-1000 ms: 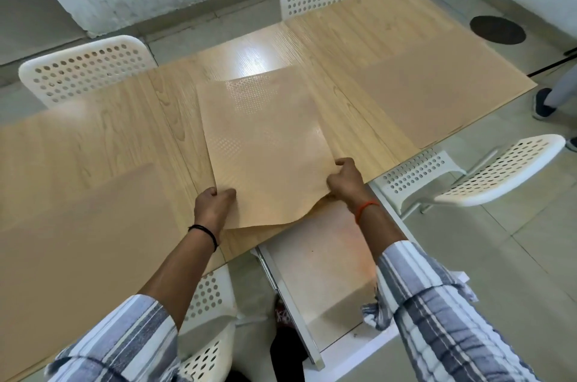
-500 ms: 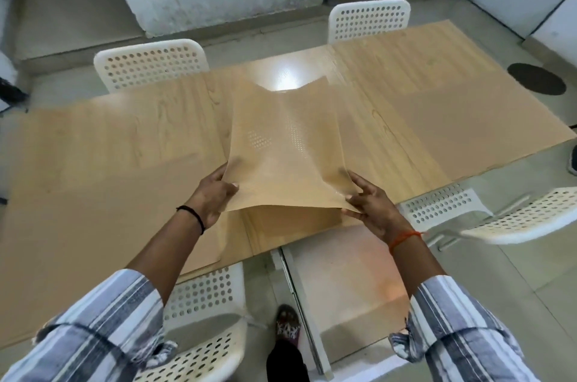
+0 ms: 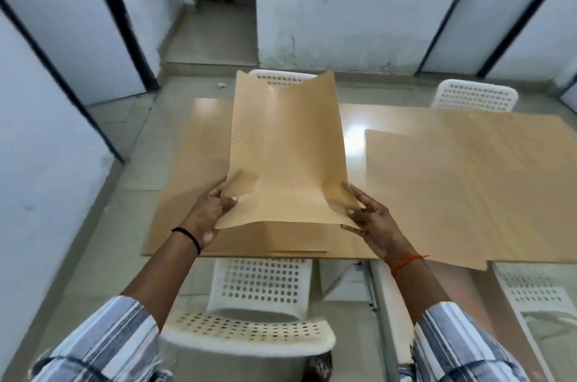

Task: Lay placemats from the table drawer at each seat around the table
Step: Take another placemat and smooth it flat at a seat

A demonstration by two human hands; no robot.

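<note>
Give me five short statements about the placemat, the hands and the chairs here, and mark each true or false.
1. Both hands, left hand and right hand, hold the placemat. True.
2. The placemat lies flat on the table. False: it is lifted, its far end raised.
3. The chairs, like the near chair, are white and perforated. True.
4. The drawer is shut. False: it stands open.
5. The left wrist wears an orange thread. False: a black band.
</note>
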